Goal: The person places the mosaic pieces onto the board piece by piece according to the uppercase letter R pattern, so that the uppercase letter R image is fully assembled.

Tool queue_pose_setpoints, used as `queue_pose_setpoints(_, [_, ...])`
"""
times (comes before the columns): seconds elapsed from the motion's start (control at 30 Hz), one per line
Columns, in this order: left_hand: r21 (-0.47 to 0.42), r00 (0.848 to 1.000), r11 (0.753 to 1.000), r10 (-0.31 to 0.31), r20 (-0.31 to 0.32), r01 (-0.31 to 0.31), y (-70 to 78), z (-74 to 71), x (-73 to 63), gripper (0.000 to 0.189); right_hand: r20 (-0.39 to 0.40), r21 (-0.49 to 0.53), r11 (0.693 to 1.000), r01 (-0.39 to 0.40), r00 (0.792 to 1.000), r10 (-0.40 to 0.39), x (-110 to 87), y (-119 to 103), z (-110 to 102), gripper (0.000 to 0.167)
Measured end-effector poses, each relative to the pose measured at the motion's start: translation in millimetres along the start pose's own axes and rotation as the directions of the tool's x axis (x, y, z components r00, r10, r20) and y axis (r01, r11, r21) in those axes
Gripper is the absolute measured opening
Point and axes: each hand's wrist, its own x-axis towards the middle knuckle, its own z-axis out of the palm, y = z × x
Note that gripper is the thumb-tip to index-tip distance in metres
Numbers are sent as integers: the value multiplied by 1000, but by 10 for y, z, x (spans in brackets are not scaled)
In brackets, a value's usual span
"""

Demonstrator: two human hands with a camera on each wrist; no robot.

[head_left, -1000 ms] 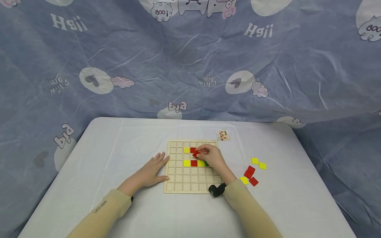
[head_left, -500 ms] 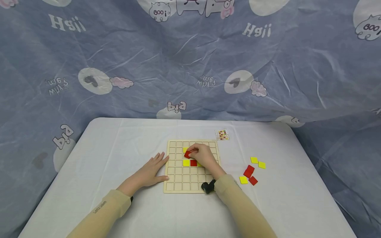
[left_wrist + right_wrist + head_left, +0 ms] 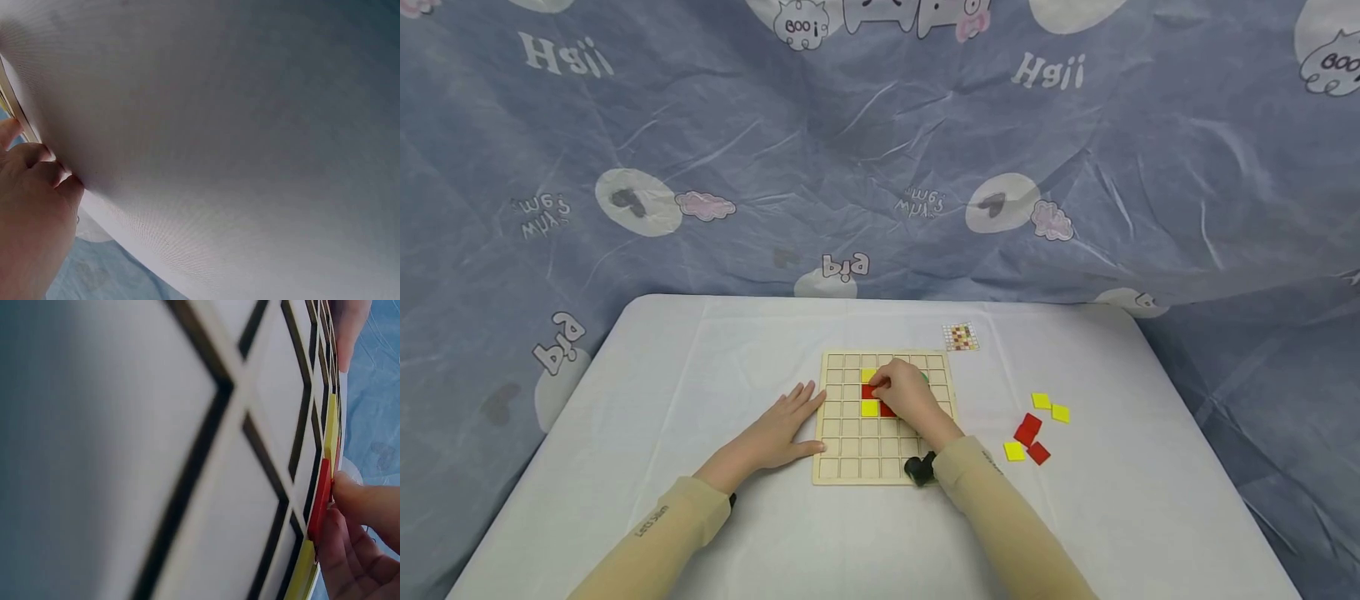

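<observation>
Blue-grey printed cloth (image 3: 880, 142) hangs behind the grid board (image 3: 852, 450); left hand (image 3: 778, 435), fingers spread, touches its left edge; right hand (image 3: 906, 393), hiding cells, pinches a red tile (image 3: 867, 392) on it; 3 yellow tiles (image 3: 1014, 451) lie right of it

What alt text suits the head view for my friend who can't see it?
A person's right hand touches a red tile between two yellow tiles on a wooden grid board. The left hand lies spread at the board's left edge. Loose red and yellow tiles and a small patterned card lie on the white table.
</observation>
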Motion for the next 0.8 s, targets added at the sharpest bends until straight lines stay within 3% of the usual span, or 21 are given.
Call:
queue_pose_setpoints(0.23, [2,1000,1000,-2,1,2,-15,9,8,87,11,58,998,-32,999,31,-54,19,-92,13])
queue_pose_setpoints(0.43, [1,1000,1000,1,4,-1,-29,28,14,87,-7,123,988,-97,995,98,-215,155,-376,18])
queue_pose_setpoints(0.8, [14,1000,1000,21,-2,-21,-69,28,22,87,-75,187,954,-232,965,250,-650,936,-876,27])
